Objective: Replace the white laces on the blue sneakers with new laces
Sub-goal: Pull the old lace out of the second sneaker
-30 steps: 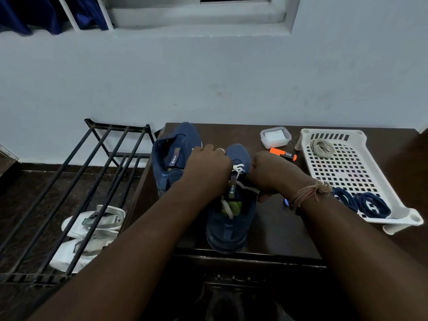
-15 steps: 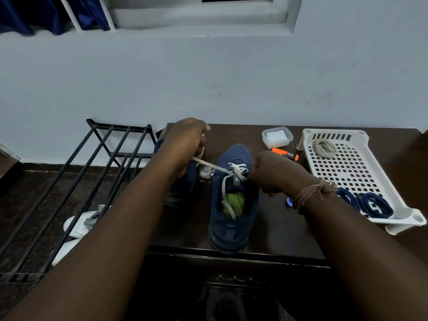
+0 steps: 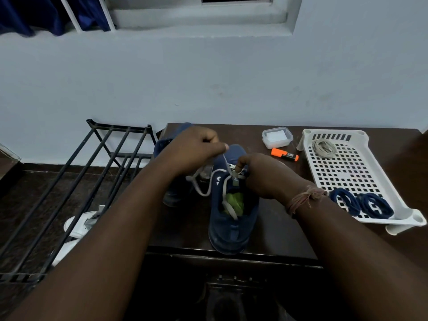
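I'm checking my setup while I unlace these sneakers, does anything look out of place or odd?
One thing: something green, crumpled, sits inside the near blue sneaker, with the white lace trailing over it. I cannot tell what it is. Otherwise nothing looks spilled or damaged.

Dark brown counter (image 3: pixel 278 228) against pale blue wall (image 3: pixel 208 77). Small clear plastic box (image 3: pixel 277 137) with white contents near counter's back edge; orange highlighter (image 3: pixel 284 155) lying just in front of it. Black metal rack (image 3: pixel 76 181) on floor off counter's left edge, bars slanting toward wall; white sandals (image 3: pixel 78 224) on floor beneath rack. Window ledge (image 3: pixel 196 17) at top of wall; dark blue cloth (image 3: pixel 27 15) hanging at upper left.
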Motion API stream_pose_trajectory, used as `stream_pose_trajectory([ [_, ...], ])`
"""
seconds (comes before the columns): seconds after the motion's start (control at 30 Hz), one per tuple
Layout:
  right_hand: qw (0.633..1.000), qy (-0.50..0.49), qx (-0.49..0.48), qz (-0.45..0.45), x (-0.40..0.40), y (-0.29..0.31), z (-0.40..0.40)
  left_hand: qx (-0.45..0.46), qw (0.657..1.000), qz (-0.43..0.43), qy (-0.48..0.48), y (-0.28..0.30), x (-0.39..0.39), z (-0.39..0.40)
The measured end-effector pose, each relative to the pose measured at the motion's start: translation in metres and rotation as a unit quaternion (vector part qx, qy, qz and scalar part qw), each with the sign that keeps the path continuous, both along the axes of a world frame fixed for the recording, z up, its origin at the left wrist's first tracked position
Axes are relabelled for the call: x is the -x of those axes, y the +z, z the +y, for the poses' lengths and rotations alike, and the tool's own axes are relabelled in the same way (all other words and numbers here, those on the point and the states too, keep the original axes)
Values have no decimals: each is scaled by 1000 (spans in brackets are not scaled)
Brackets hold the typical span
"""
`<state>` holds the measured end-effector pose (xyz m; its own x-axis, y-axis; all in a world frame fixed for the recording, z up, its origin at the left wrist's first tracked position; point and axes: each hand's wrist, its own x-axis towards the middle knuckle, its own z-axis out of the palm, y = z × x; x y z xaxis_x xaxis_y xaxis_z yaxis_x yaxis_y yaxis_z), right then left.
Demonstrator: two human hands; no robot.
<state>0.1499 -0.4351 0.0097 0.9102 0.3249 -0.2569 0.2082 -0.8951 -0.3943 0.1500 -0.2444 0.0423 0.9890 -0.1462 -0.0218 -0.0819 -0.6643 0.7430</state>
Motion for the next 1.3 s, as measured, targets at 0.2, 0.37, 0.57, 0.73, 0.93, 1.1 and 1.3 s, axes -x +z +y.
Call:
stream_pose_trajectory([
  [0.2,1000,16,16,-6,3,-8,5,442,882,70,146,9,-7,3],
  [0.37,997,16,55,-60,7,-19,9,-26,972,8,234,-9,-12,12],
  [0.57,992,36,78,-97,5,-21,13,-260,960,-44,98,-37,11,-34],
  [0.73,986,-105,-61,-113,-3,-20,14,-190,978,16,78,-48,11,-33],
  [0.93,969,-219,-82,-83,-13,-21,-8,-183,979,29,82,-48,8,-24],
  [1.1,991,16,-10,-135,-5,-13,9,-161,982,54,80,-45,6,-23],
  [1.3,966,78,174,-177,5,-26,10,-155,982,70,77,-46,4,-23],
])
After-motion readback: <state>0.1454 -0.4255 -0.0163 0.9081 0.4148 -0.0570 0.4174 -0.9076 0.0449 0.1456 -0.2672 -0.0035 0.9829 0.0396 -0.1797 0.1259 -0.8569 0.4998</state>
